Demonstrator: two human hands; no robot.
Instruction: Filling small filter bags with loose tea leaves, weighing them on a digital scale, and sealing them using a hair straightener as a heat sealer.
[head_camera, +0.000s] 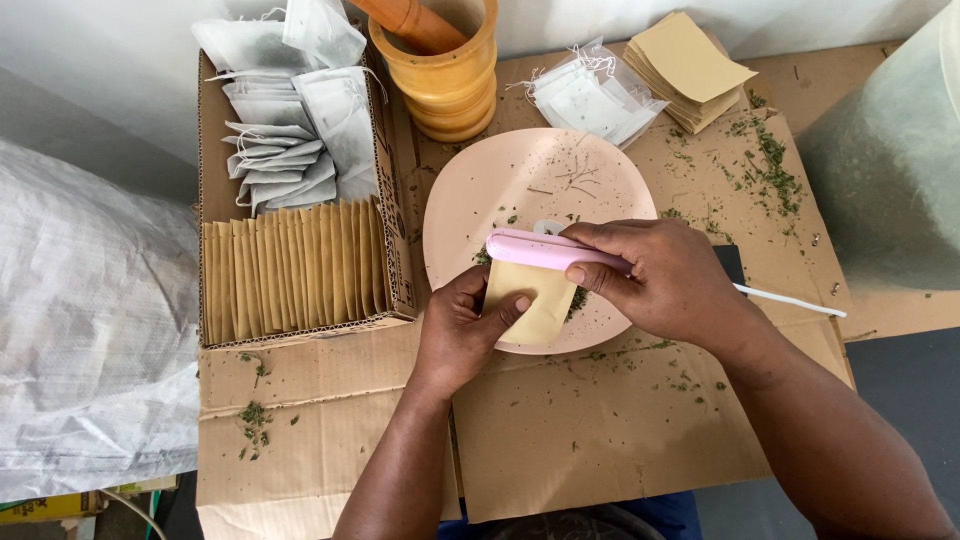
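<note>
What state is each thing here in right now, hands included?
Left hand: holding the tan sachet.
Right hand: gripping the pink sealer.
Tan sachet: upright, top edge under the sealer.
Pink sealer: lying across the sachet's top, white cord trailing right.
Pink plate: nearly bare, a few herb bits.
Cardboard box: open, filled with sachets and tea bags.
Wooden mortar: upright, pestle inside.

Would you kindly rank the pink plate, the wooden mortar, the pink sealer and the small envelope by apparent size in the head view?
1. Pink plate, clearly largest.
2. Wooden mortar, partly cut off at the top edge.
3. Pink sealer and small envelope: both partly covered by the hands, so I cannot rank them.
</note>
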